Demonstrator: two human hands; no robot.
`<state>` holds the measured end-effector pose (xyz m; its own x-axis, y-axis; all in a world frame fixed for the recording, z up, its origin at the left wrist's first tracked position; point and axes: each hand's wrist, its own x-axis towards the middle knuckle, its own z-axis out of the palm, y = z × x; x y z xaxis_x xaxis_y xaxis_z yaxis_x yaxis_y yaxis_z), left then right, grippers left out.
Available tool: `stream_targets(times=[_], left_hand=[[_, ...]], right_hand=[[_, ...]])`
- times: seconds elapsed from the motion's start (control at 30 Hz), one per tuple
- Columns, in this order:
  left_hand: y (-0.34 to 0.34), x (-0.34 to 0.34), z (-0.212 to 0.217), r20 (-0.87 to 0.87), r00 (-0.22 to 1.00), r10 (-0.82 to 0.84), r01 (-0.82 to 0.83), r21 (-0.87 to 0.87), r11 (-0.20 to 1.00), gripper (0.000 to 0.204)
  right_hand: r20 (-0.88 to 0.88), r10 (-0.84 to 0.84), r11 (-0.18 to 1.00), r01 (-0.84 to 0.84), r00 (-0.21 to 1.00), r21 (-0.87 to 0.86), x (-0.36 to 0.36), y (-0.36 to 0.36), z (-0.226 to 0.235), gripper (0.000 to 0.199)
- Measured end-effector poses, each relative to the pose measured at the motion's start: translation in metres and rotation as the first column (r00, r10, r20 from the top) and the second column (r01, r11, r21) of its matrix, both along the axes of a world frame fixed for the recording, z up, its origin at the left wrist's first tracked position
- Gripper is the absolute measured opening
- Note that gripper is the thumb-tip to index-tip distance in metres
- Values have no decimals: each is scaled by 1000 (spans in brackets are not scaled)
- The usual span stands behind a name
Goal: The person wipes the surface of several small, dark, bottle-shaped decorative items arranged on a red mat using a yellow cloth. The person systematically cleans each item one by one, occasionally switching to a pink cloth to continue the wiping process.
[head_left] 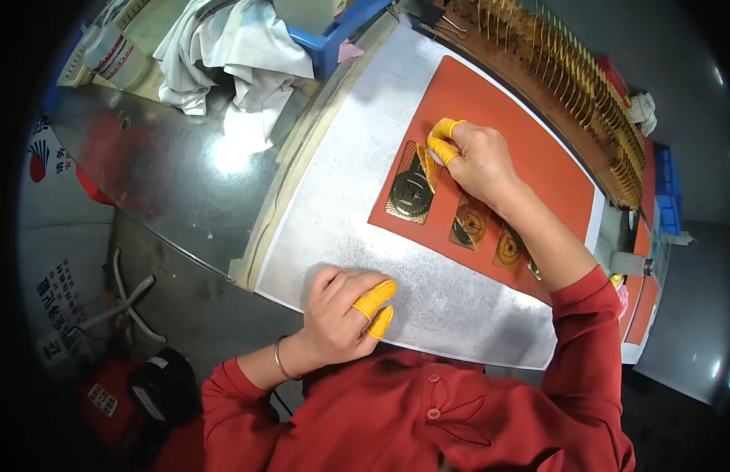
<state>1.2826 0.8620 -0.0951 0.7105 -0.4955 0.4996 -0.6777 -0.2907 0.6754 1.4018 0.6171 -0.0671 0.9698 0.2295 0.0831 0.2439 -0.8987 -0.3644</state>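
My right hand (479, 160) is over the orange-red mat (530, 161), with yellow finger cots on its thumb and forefinger. Those two fingers are pinched together at the upper end of a dark and gold rectangular plate (411, 193). A gold, wedge-shaped patch shows just below the fingertips; what they grip is mostly hidden. Further gold plates (470, 223) lie in a row along the mat's near edge, partly under my right forearm. My left hand (341, 311), also wearing two yellow cots, hovers at the table's near edge with fingers curled and nothing visible in them.
A brown rack (554, 71) full of gold pieces stands along the mat's far side. White cloths (235, 55), a blue tray (329, 39) and a clear measuring cup (117, 55) sit at the upper left. A metal surface (200, 173) adjoins the white-covered table.
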Motion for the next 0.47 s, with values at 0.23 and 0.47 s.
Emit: stream_targets(times=[0.23,0.47], left_hand=[[-2,4,0,2,1000,-9,9,-27,1000,30],[-1,1,0,22,999,27,-28,73,997,32]], right_hand=[[-95,12,1000,-11,995,14,-4,-6,12,11],[-263,-290,951,307,920,24,-51,-73,61,14]])
